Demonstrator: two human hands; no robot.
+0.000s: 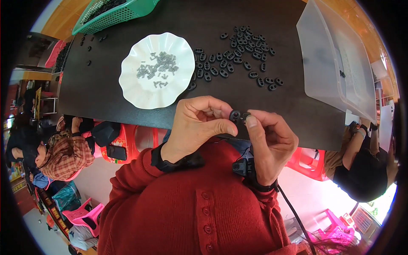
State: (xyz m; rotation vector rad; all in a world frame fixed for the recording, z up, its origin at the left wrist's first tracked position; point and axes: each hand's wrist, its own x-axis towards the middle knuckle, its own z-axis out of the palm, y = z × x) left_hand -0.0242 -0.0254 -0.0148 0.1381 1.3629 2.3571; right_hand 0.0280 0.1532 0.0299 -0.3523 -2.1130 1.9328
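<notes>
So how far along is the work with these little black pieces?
Done: cannot tell; the clear bin shows maybe one dark piece. In hand: left hand and right hand pinch one black piece together. Left: many loose black pieces on the table, small metal parts in the white dish.

In front of me is a dark brown table point(263, 102), and on it, left of the middle, sits a white scalloped plate point(140, 91) holding a small heap of grey metal springs point(158, 67). Just right of the plate lies a loose spread of black plastic cord-lock pieces point(238, 59), some touching the plate's rim. At the far left corner stands a green mesh basket point(114, 15) with a few black pieces point(90, 42) scattered near it, and a translucent plastic bin point(335, 63) rests along the right edge.
</notes>
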